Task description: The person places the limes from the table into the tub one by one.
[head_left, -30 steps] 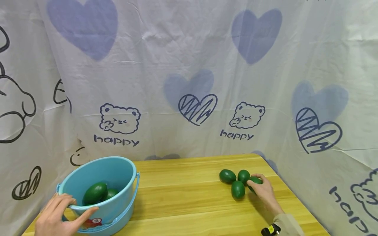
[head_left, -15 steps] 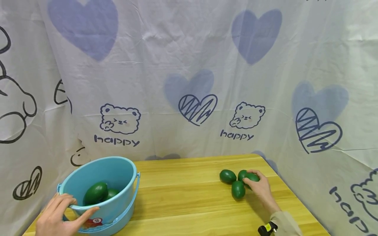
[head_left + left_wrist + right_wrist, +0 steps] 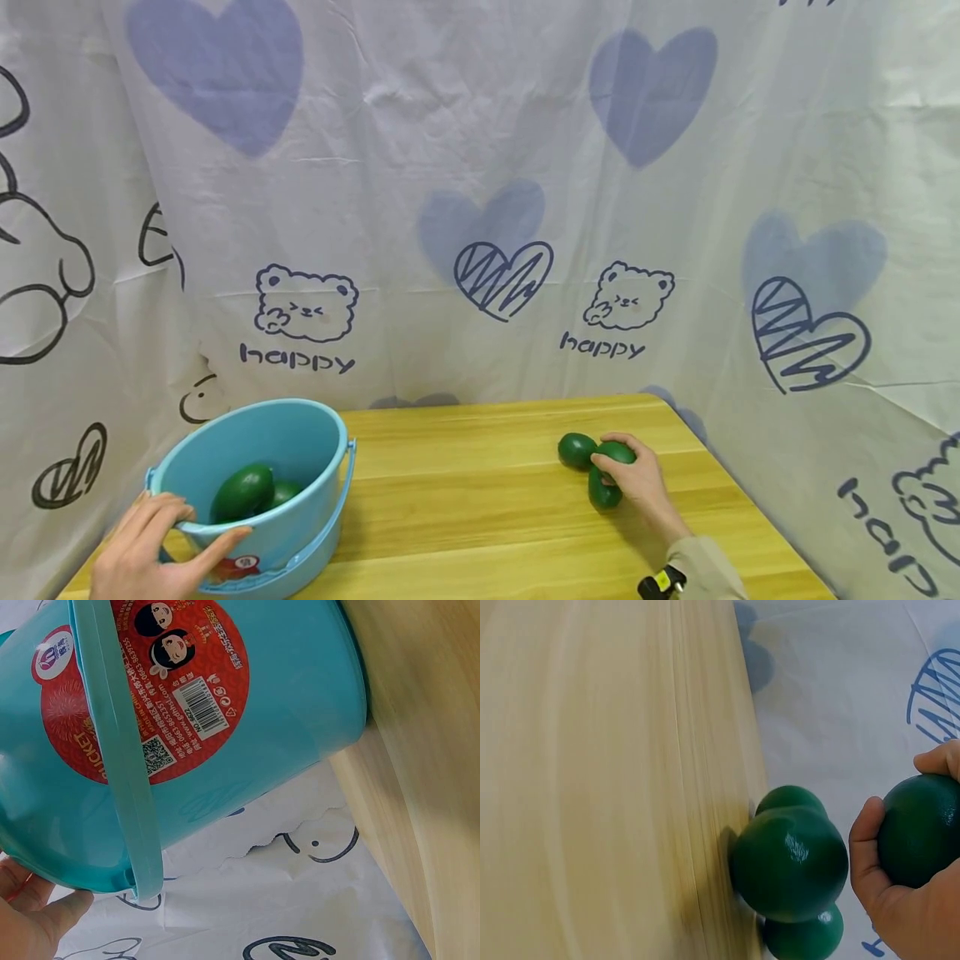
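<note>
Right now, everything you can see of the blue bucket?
The blue bucket looks like light-blue plastic, round, open-topped, with a matching handle folded down its side and a red printed label with a barcode. It stands on the wooden table's left end. Green avocados lie inside. The left hand grips its near rim.

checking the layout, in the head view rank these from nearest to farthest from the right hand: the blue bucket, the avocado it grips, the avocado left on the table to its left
1. The gripped avocado, in the right hand.
2. The loose avocado, just left of it.
3. The blue bucket, far left, by the left hand.
</note>
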Demonstrator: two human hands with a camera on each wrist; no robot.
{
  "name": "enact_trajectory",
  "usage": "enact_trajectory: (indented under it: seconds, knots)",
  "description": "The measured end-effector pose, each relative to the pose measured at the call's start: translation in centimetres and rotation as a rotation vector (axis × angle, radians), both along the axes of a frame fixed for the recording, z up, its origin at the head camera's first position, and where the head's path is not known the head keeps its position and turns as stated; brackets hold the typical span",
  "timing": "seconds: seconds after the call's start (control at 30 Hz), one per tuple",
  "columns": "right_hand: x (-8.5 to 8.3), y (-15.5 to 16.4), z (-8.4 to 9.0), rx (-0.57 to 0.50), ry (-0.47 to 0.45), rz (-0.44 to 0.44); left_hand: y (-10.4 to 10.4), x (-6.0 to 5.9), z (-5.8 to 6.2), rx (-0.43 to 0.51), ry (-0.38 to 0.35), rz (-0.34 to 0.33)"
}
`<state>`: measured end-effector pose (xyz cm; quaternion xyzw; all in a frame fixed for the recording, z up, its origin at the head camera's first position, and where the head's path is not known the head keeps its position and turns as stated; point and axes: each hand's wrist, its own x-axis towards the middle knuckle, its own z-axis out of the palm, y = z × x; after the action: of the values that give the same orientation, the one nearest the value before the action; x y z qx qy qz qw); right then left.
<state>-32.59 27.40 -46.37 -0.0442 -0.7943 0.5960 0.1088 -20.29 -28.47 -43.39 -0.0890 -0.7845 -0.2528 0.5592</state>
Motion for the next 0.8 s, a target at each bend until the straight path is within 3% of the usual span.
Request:
enact_trajectory:
  seconds: [0.17,0.43,0.67,0.8]
  knots:
    - [-0.11,-0.7,-0.04,0.002,-0.002,-0.002,-0.15,0.05,0.18,-0.019,-0.028,0.001]
    - [-0.26,-1.14,-0.34,-0.004,-0.024,0.013,-0.17,0.02,-0.03,-0.023,-0.005,-0.003]
    - [-0.1,-1.08,-0.55,-0.005,-0.02,0.025,0.02,-0.27,-0.15,0.005,0.063,-0.025]
    - [-0.08,-1.02,-0.59,-0.014,-0.019,0.024,0.04,0.03,0.01,-0.01,0.016,0.001]
